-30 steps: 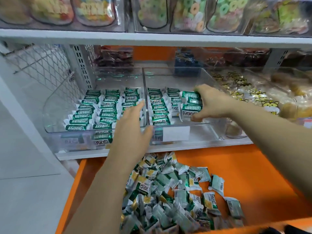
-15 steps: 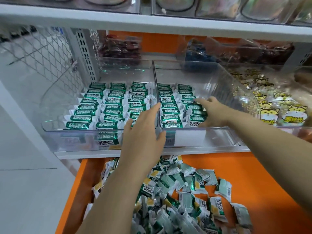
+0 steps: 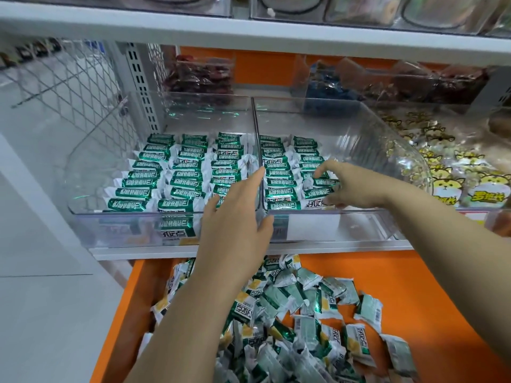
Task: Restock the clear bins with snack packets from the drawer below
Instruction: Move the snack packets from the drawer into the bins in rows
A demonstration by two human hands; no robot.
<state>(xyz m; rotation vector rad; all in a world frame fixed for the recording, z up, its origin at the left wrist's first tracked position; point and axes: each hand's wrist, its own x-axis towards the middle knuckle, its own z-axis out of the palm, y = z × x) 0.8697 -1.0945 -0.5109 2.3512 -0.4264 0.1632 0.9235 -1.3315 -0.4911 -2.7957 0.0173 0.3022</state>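
Green snack packets point(image 3: 279, 175) are laid in neat rows in two clear bins, the left bin point(image 3: 91, 225) and the right bin point(image 3: 373, 225), set side by side on a white shelf point(image 3: 304, 248). A few packets at the near end of the right bin's right-hand row are gripped between the thumb and curved fingers of the right hand point(image 3: 356, 186). The left hand point(image 3: 235, 225) is held wide and empty, fingers straight, before the wall dividing the bins; nearer and lower, loose packets point(image 3: 304, 313) are heaped in the open orange drawer point(image 3: 414, 286).
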